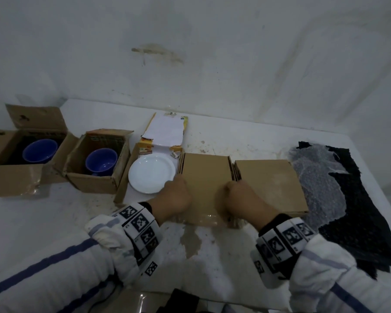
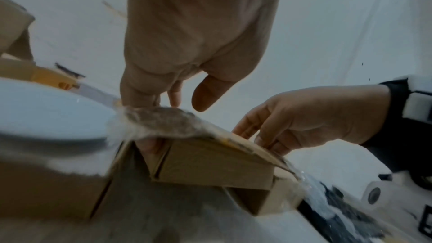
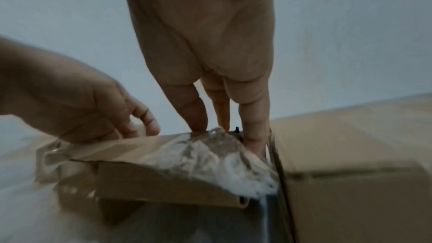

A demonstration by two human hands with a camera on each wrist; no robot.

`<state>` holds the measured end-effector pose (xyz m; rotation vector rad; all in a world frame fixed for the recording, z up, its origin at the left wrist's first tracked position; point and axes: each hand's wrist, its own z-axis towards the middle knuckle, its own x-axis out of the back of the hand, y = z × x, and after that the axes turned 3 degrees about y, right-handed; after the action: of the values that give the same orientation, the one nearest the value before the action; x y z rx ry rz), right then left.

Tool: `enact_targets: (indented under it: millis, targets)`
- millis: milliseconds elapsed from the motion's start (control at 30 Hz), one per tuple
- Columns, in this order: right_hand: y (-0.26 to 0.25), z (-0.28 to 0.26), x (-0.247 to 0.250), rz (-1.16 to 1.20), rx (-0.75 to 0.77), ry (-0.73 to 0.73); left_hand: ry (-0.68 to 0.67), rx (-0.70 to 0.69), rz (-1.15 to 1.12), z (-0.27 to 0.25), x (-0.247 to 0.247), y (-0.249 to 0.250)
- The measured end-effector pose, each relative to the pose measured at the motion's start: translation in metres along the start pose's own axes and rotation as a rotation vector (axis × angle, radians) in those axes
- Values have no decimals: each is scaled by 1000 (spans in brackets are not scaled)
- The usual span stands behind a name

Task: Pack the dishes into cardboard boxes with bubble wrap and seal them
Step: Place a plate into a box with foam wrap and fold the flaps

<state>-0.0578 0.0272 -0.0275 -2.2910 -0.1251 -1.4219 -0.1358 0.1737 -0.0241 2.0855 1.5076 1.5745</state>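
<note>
Both hands work the taped near edge of the flat cardboard box [image 1: 204, 184] — left hand [image 1: 175, 195] and right hand [image 1: 237, 197] fingers curled onto it; no print legible.

Two blue bowls [image 1: 40, 150] [image 1: 101, 160], one white plate [image 1: 152, 173], two open boxes [image 1: 14, 175] [image 1: 93, 184], two flattened cardboard stacks [image 1: 205, 177] [image 1: 269, 184], one bubble wrap sheet [image 1: 316, 184].

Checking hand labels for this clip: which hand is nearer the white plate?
Left. The left hand grips the flattened box right beside the white plate; the right hand is at the box's far edge.
</note>
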Motion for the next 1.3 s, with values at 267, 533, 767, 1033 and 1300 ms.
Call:
enact_targets:
  millis: [267,533,767,1033,1300]
  targets:
    - [-8,19,89,404,-52,162,84,-9,-422,19,59,46]
    - [-6,38,106,946,-57,233,136,-31,-834,38,76,62]
    - [-6,53,109,993,-48,280,213,-187,-834,51,76,65]
    - [-6,54,98,558,50,502,442,-299,-444,58,69,65]
    - [-9,54,88,500,125,690,443,-293,-467,69,73,57]
